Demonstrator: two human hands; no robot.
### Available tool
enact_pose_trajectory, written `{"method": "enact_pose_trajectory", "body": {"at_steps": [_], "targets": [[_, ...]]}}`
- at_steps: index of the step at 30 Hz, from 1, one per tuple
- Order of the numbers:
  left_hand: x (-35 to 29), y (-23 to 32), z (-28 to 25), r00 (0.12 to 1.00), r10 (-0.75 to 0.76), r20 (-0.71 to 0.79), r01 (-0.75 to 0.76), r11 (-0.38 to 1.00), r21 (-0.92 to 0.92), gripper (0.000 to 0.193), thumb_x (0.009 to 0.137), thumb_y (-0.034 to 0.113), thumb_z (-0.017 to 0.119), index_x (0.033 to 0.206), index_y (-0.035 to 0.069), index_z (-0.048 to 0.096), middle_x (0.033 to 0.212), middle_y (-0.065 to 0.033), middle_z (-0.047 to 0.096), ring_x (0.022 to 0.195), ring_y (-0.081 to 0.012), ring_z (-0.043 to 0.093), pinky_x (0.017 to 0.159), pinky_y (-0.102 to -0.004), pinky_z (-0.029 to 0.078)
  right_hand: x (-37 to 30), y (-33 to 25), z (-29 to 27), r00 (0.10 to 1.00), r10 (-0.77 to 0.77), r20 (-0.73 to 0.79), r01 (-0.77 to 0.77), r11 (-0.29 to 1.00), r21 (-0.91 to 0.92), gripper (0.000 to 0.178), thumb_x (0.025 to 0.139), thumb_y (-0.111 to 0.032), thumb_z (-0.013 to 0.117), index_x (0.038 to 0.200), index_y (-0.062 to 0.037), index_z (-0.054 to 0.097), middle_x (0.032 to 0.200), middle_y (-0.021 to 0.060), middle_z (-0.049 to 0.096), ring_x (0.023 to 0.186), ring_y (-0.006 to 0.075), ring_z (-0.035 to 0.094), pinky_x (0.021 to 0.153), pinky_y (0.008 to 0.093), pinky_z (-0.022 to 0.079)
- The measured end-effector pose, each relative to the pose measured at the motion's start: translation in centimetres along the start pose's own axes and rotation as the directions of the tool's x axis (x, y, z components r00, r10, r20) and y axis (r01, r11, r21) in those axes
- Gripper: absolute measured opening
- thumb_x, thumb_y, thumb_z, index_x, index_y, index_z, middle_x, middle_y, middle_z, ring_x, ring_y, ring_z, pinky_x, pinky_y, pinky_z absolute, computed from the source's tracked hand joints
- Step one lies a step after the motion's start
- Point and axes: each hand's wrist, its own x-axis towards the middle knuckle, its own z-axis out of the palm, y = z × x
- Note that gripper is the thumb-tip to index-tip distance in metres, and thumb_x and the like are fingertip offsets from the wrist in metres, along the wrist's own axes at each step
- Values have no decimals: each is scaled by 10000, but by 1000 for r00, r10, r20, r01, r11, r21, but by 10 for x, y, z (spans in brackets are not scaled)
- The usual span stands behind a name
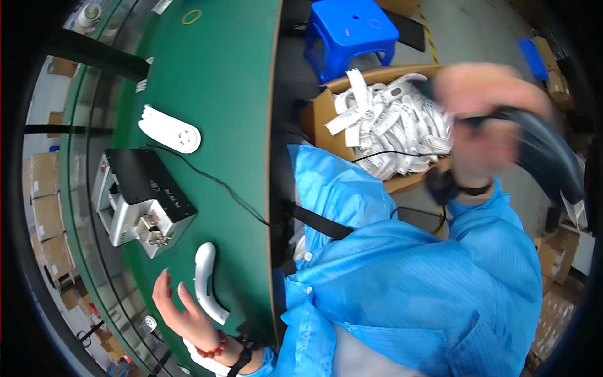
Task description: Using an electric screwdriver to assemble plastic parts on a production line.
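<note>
The left hand (191,323) sits loose beside a white curved handle (203,279) lying roughly parallel to the table (242,144) edge. Beyond it, the right hand's blurred fingers (487,88) clasp a dark curved piece (551,149), tip lower-right.

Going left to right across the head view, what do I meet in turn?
Black-and-silver device, curved white piece on the table, blue stool, blurred right hand holding a dark curved object.

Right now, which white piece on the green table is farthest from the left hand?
The broad, flat piece with a rounded end, beyond the black machine; the slender curved piece lies beside the left hand.
</note>
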Motion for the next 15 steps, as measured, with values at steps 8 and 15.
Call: {"method": "enact_pose_trajectory", "body": {"at_steps": [8, 15], "targets": [[59, 159, 93, 746, 249, 617, 80, 887, -454, 476, 696, 71, 741, 1126, 24, 543, 913, -215, 673, 837, -408, 666, 720, -433, 542, -48, 43, 116, 749, 257, 610, -527, 789, 315, 636, 780, -407, 787, 1208, 5, 560, 1180, 232, 578, 1078, 360, 587, 951, 428, 460], [153, 177, 164, 675, -199, 711, 503, 829, -245, 277, 873, 123, 670, 1053, -35, 531, 726, -139, 659, 590, -244, 678, 564, -343, 537, -61, 308, -8, 555, 704, 444, -604, -26, 797, 372, 977, -346, 523, 1095, 1, 583, 987, 118, 667, 883, 204, 652, 799, 335, 536]]}}
